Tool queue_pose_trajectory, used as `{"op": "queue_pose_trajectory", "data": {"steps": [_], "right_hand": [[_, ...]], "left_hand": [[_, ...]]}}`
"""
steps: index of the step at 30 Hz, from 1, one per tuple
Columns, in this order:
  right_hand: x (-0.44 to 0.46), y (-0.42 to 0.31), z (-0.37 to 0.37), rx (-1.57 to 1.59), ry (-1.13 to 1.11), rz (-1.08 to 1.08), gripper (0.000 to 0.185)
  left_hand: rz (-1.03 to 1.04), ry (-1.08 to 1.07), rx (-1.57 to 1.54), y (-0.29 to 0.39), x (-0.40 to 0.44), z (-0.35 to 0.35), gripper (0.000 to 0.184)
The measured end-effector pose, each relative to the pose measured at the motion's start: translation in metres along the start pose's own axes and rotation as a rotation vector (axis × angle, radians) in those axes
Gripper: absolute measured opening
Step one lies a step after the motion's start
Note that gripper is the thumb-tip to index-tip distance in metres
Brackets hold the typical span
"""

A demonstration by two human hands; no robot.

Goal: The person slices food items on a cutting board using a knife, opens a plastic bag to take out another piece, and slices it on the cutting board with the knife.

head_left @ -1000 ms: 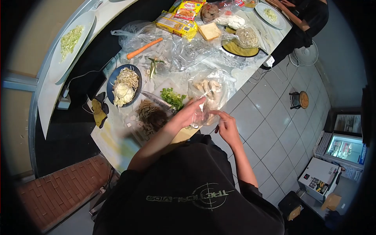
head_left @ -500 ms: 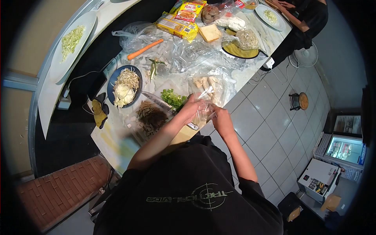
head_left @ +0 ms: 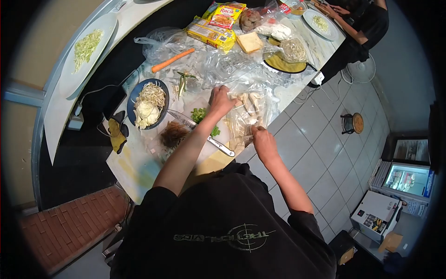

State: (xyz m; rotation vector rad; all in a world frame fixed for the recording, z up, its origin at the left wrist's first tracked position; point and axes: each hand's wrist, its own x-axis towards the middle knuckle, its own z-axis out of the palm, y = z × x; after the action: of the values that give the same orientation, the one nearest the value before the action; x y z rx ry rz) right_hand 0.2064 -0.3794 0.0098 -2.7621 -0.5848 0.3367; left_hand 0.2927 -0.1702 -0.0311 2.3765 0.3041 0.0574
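Observation:
A clear plastic bag (head_left: pixel 239 128) holding pale, elongated food pieces (head_left: pixel 251 104) lies near the table's right edge. My left hand (head_left: pixel 221 101) is closed at the bag's upper left side, beside the pieces. At its lower right, my right hand (head_left: pixel 264 142) pinches the bag. Left of the bag, a knife (head_left: pixel 220 146) lies across the white cutting board (head_left: pixel 224 135). Chopped green vegetable (head_left: pixel 199 114) sits by the blade, partly hidden by my left forearm. A heap of dark brown strips (head_left: pixel 173 134) is on the knife's other side.
A blue plate (head_left: pixel 163 88) carries bean sprouts and a pale lump. Farther back are a carrot (head_left: pixel 173 60), green chillies (head_left: pixel 181 84), yellow packets (head_left: pixel 211 35), bread (head_left: pixel 249 42) and bagged noodles (head_left: pixel 293 49). Another person (head_left: pixel 367 28) stands at the far right end.
My left hand has moved away from my right, up to the bag's far left side. The bag is now spread flatter, and more of the knife handle shows.

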Motion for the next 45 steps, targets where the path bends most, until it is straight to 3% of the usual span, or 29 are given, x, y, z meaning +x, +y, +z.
{"op": "queue_pose_trajectory", "data": {"steps": [3, 7, 9, 13, 15, 16, 19, 21, 22, 24, 28, 30, 32, 34, 37, 40, 45], "right_hand": [[-0.003, -0.001, -0.007, 0.137, -0.004, -0.005, 0.018], [-0.003, 0.003, 0.000, 0.253, -0.050, -0.018, 0.021], [-0.004, 0.003, 0.001, 0.257, -0.019, -0.013, 0.025], [-0.006, 0.002, 0.001, 0.247, 0.024, 0.052, 0.039], [-0.007, -0.003, 0.000, 0.270, 0.047, 0.086, 0.042], [-0.007, -0.005, 0.000, 0.291, 0.070, 0.120, 0.046], [-0.010, -0.008, -0.001, 0.301, 0.160, 0.119, 0.052], [-0.010, -0.003, 0.007, 0.281, 0.208, 0.113, 0.052], [-0.009, -0.001, 0.009, 0.262, 0.250, 0.108, 0.051], [-0.004, 0.000, 0.006, 0.296, 0.227, 0.141, 0.045], [0.005, 0.000, 0.002, 0.337, 0.287, 0.116, 0.025], [0.006, -0.009, -0.011, 0.345, 0.323, 0.140, 0.022], [0.007, -0.015, -0.031, 0.352, 0.365, 0.159, 0.020], [0.004, -0.018, -0.049, 0.267, 0.462, 0.210, 0.018], [-0.006, -0.002, -0.075, 0.213, 0.609, 0.227, 0.016], [-0.025, 0.012, -0.111, 0.302, 0.697, 0.269, 0.016], [-0.055, 0.025, -0.127, 0.402, 0.735, 0.357, 0.016]], "left_hand": [[0.122, 0.036, 0.017, -0.010, -0.002, 0.004, 0.039], [0.070, -0.047, -0.096, -0.018, 0.007, 0.009, 0.029], [-0.018, 0.037, -0.284, -0.013, 0.007, 0.004, 0.025], [0.010, 0.232, -0.203, -0.010, -0.006, 0.005, 0.028], [-0.073, 0.011, -0.152, -0.006, -0.007, -0.002, 0.024], [-0.073, 0.013, -0.152, -0.004, -0.007, -0.005, 0.024], [-0.162, -0.096, -0.112, 0.006, -0.004, -0.012, 0.038], [-0.322, -0.324, -0.067, 0.012, 0.000, -0.019, 0.050], [-0.314, -0.325, -0.065, 0.014, 0.002, -0.020, 0.050], [-0.401, -0.536, -0.216, 0.006, 0.008, -0.011, 0.054], [-0.285, -0.448, -0.345, -0.024, 0.016, 0.031, 0.051], [-0.337, -0.316, -0.540, -0.032, 0.016, 0.048, 0.032], [-0.287, -0.397, -0.577, -0.025, 0.018, 0.035, 0.031], [-0.670, -0.449, -1.070, 0.036, -0.003, -0.022, 0.029], [-0.636, -0.613, -1.306, 0.032, 0.010, -0.030, 0.040], [-0.445, -0.582, -1.074, 0.046, 0.018, -0.047, 0.025], [-0.361, -0.619, -1.063, 0.062, 0.032, -0.095, 0.027]]}}
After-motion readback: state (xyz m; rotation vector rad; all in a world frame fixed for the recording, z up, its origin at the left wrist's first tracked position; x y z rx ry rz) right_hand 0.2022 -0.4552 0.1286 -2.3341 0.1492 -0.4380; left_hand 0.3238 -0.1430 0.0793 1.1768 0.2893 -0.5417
